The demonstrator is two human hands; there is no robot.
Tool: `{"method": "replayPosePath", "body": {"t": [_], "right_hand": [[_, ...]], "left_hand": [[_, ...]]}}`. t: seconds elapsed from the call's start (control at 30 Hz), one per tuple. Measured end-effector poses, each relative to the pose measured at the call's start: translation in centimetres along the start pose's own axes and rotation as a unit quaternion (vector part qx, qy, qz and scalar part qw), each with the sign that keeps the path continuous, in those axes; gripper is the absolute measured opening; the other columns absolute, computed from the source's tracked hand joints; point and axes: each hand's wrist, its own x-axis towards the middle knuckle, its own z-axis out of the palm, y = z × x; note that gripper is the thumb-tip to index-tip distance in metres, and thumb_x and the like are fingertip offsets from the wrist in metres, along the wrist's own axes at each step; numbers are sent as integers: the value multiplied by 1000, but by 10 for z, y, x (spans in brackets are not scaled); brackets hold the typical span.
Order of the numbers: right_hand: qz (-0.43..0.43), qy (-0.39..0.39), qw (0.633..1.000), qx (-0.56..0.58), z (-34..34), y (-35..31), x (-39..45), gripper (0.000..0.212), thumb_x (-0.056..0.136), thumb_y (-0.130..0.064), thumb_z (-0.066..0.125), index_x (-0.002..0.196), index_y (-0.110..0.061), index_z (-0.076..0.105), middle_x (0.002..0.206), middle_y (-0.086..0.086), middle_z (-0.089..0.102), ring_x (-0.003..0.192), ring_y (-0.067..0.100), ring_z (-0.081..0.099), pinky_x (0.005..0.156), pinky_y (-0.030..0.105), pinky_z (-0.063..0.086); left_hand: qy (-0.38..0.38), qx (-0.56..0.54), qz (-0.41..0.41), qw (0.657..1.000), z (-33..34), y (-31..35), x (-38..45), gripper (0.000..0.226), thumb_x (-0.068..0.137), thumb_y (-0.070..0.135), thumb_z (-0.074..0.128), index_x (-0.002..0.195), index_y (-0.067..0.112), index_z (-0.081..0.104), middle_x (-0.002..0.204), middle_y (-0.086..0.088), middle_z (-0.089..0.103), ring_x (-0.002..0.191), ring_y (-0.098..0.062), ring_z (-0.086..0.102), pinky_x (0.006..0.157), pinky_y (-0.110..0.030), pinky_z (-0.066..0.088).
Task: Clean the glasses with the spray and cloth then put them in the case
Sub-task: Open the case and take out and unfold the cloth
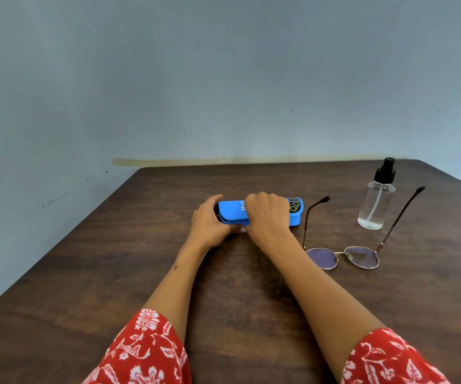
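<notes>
A blue glasses case (233,210) lies across the middle of the brown table (113,273). My left hand (210,223) grips its left end, fingers curled round it. My right hand (268,214) is curled over the top of the case's middle, holding it. The glasses (343,257), gold-framed with tinted lenses, lie to the right of the case with both temple arms unfolded and pointing away from me. A clear spray bottle (376,200) with a black pump top stands upright at the far right. No cloth is visible.
A grey-blue wall (223,79) runs behind the table's far edge. The table's left edge slants toward me. Red floral sleeves (146,353) cover my upper arms at the bottom of the view.
</notes>
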Motion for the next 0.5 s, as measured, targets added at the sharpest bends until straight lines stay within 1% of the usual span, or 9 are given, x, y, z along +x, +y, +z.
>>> {"method": "replayPosePath", "body": {"t": [0.07, 0.17, 0.2, 0.27, 0.33, 0.37, 0.43, 0.5], "right_hand": [[23, -2, 1000, 19, -6, 2, 3, 36, 82, -26, 69, 111, -13, 53, 104, 4, 61, 95, 22, 57, 70, 30, 34], [55, -8, 998, 39, -12, 3, 12, 22, 85, -14, 62, 106, -14, 54, 97, 3, 58, 84, 21, 51, 69, 30, 35], [62, -13, 997, 47, -12, 1, 15, 20, 86, -11, 60, 105, -13, 54, 98, 3, 58, 84, 21, 51, 70, 30, 35], [76, -15, 995, 68, -11, -1, 21, 20, 86, -9, 58, 106, -12, 55, 105, 5, 60, 94, 23, 56, 73, 30, 36], [89, -7, 992, 86, -11, -3, 28, 19, 87, -9, 57, 106, -11, 55, 108, 6, 61, 102, 25, 57, 75, 30, 38], [96, -3, 991, 94, -12, -3, 31, 19, 87, -9, 56, 106, -11, 56, 108, 6, 61, 103, 25, 58, 76, 30, 38], [109, -5, 988, 107, -14, -3, 39, 19, 86, -9, 55, 106, -10, 56, 108, 6, 62, 103, 25, 58, 76, 29, 39], [118, -17, 986, 117, -15, -3, 46, 19, 86, -9, 55, 104, -9, 57, 106, 6, 62, 101, 25, 58, 76, 29, 39]], "left_hand": [[1, -15, -2, 1000, -1, 0, 0, 98, 52, 20, 91, 136, 12, 42, 128, -3, 56, 117, -18, 52, 99, -33, 44], [-5, -37, -3, 999, -1, -2, -1, 88, 50, 17, 92, 128, 17, 50, 113, 7, 60, 109, -13, 57, 86, -25, 45], [-7, -42, -3, 999, -2, -2, -1, 87, 50, 17, 92, 127, 18, 51, 113, 8, 61, 106, -11, 57, 84, -23, 44], [-12, -48, 1, 999, -2, -1, -2, 86, 52, 15, 91, 128, 18, 50, 108, 13, 60, 98, -5, 54, 81, -21, 41], [-16, -48, 1, 999, -3, 1, -2, 86, 53, 16, 90, 128, 21, 50, 97, 22, 55, 95, -4, 53, 81, -22, 40], [-20, -44, -1, 999, -3, -1, -1, 85, 52, 18, 91, 127, 23, 51, 96, 23, 56, 97, -5, 55, 83, -24, 42], [-22, -29, -2, 999, -3, -4, 0, 85, 47, 26, 91, 123, 28, 54, 102, 18, 64, 101, -8, 60, 88, -30, 49], [-27, -18, -6, 999, -3, -4, 0, 89, 46, 32, 90, 126, 30, 52, 107, 16, 64, 104, -9, 60, 90, -33, 49]]}}
